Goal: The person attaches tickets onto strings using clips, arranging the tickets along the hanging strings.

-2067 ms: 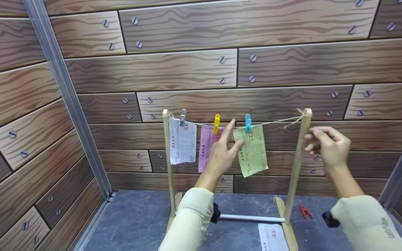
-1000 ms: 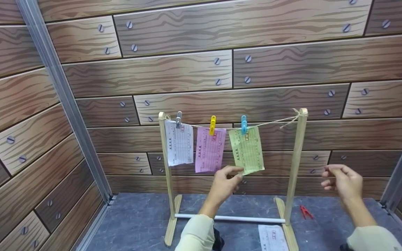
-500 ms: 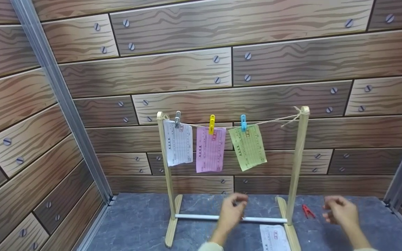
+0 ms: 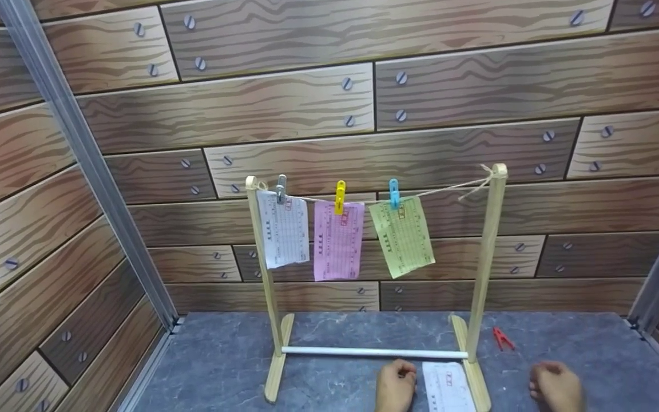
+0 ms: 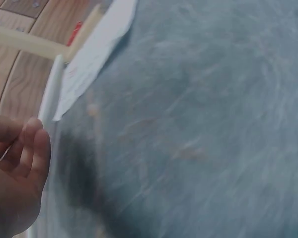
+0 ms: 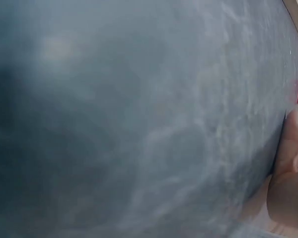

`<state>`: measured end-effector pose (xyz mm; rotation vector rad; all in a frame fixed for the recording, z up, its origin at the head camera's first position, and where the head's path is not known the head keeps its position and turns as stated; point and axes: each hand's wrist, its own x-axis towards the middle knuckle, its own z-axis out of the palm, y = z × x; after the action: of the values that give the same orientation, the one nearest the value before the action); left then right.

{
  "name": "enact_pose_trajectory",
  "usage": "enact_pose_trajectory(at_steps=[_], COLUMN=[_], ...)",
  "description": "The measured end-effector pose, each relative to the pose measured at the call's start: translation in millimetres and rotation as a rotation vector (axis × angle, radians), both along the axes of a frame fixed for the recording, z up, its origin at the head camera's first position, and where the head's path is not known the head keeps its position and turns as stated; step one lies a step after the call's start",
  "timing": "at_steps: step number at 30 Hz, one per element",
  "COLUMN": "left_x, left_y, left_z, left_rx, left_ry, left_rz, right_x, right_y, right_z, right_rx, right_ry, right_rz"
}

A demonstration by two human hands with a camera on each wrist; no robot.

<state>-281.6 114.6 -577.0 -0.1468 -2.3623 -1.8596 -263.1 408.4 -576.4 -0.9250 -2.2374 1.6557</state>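
My left hand [image 4: 396, 387] is low over the table, just left of a white printed slip [image 4: 448, 388] that lies flat. Its fingers are loosely curled with nothing between them, as the left wrist view also shows. Further right, my right hand [image 4: 556, 387] is likewise loosely curled and holds nothing; a red clothespin [image 4: 503, 339] lies on the table beyond it. On the string [image 4: 449, 188] of a wooden stand hang a white slip [image 4: 285, 232] under a grey clothespin [image 4: 281, 189], a pink slip [image 4: 338, 243] under a yellow one, and a green slip [image 4: 403, 240] under a blue one.
The stand's right post [image 4: 486, 263] and left post [image 4: 265, 274] rise from wooden feet, joined by a white rod [image 4: 364, 352] low down. Behind is a wood-patterned wall [image 4: 284, 114]. A metal corner strut [image 4: 95, 171] runs down the left to the grey table [image 4: 209, 366].
Both hands have come down from the string and right post to the front of the table. The left hand has left the green slip. The head view has shifted slightly.
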Motion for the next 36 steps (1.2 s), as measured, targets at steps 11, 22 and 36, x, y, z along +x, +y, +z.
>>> enact_pose_trajectory(at_steps=[11, 22, 36], left_x=[-6.2, 4.9, 6.7], left_y=[12.5, 25.7, 15.0], left_z=[-6.2, -14.8, -17.3], left_rx=[-0.645, -0.713, -0.506], left_ry=[-0.016, 0.098, 0.006], left_rz=[0.029, 0.035, -0.098], right_x=[-24.0, -32.2, -42.6], right_y=[-21.5, -3.3, 7.9], right_z=[8.8, 7.9, 5.0], right_rx=[0.458, 0.540, 0.638], right_ry=[-0.131, -0.141, -0.115], right_rz=[0.244, 0.310, 0.422])
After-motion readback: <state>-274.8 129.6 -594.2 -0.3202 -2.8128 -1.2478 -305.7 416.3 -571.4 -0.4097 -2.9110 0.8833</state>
